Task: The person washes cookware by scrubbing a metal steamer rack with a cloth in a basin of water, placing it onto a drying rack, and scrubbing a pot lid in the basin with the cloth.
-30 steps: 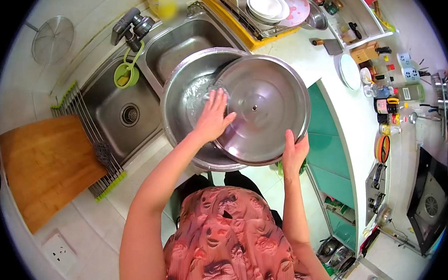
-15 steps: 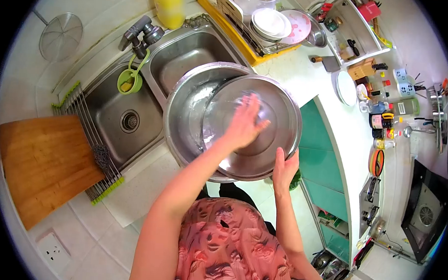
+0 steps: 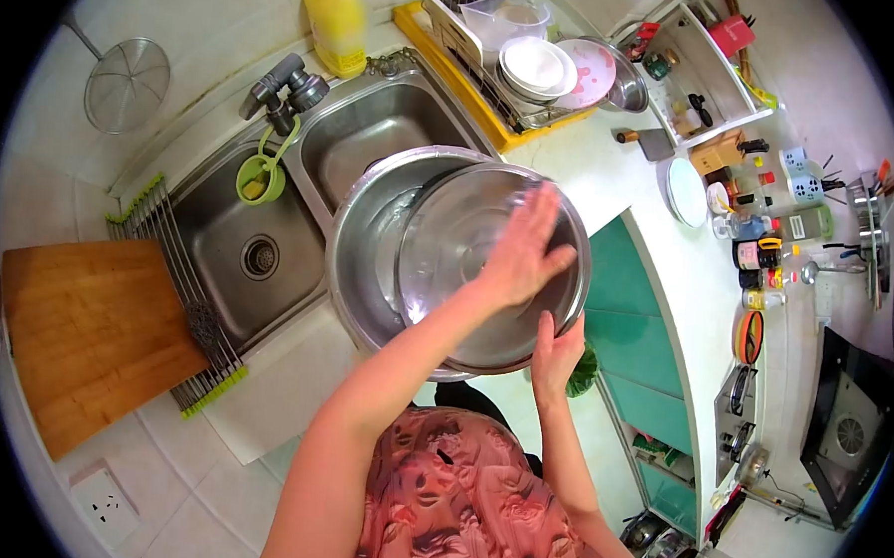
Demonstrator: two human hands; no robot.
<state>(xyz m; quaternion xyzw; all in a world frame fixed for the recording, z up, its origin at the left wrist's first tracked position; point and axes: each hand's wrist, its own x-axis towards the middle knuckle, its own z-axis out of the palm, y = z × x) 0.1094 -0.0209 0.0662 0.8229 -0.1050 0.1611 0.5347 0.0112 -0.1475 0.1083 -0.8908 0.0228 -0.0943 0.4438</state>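
Observation:
A shallow stainless steel basin (image 3: pixel 444 234) lies tilted over a larger metal basin (image 3: pixel 360 265) near the front of the sink. My right hand (image 3: pixel 561 352) grips the shallow basin's rim at its near right side, thumb on the inside and the other fingers mostly hidden behind. Across the inside of that basin lies my left hand (image 3: pixel 528 245), open and slightly blurred, with fingers stretched toward the far right wall. A bright, shiny patch shows by its fingertips; I cannot tell whether it is water or a reflection.
Behind is a double sink (image 3: pixel 298 263) with a faucet (image 3: pixel 288 91) and a hanging green strainer cup (image 3: pixel 261 179). A wooden cutting board (image 3: pixel 95 333) sits left on a metal rack. White bowls (image 3: pixel 534 65) stand in the dish rack; bottles (image 3: pixel 762 255) line the right counter.
My left hand has slid right and slightly nearer across the basin's inside. The shallow basin and my right hand have shifted slightly left and toward me.

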